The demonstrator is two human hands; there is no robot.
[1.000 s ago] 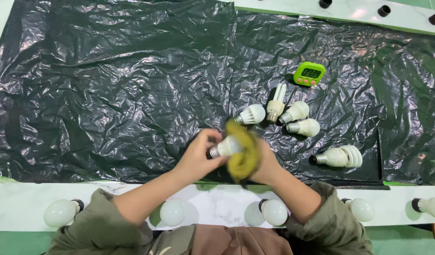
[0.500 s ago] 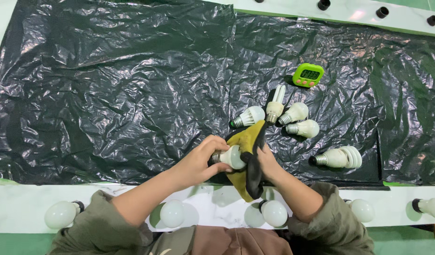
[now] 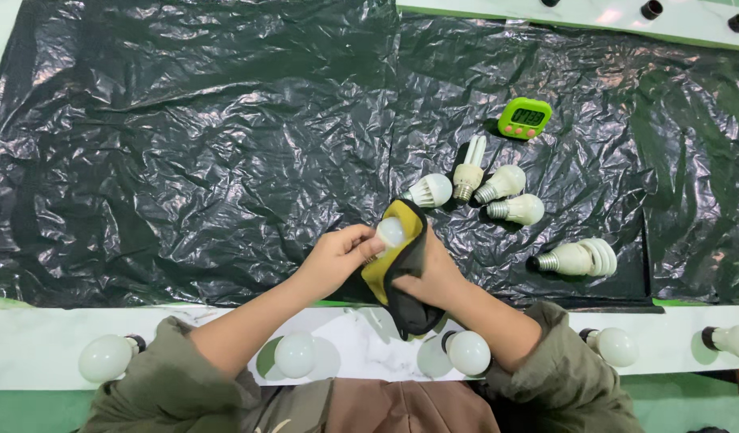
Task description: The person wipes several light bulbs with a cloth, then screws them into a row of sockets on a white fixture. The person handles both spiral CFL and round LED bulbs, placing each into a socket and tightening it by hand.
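Left hand (image 3: 337, 258): pinching the white bulb (image 3: 390, 232) near the bench's front edge.
Right hand (image 3: 434, 277): closed around the yellow-and-black cloth (image 3: 397, 269) cupping it.
Technique: steady the bulb, wipe gently.

Crumpled black plastic sheet (image 3: 201, 152) covers most of the frame, glossy under overhead light. A white marble-patterned ledge (image 3: 33, 345) runs along the bottom; a similar white strip (image 3: 498, 12) crosses the upper right. Green surface shows at the bottom edge.
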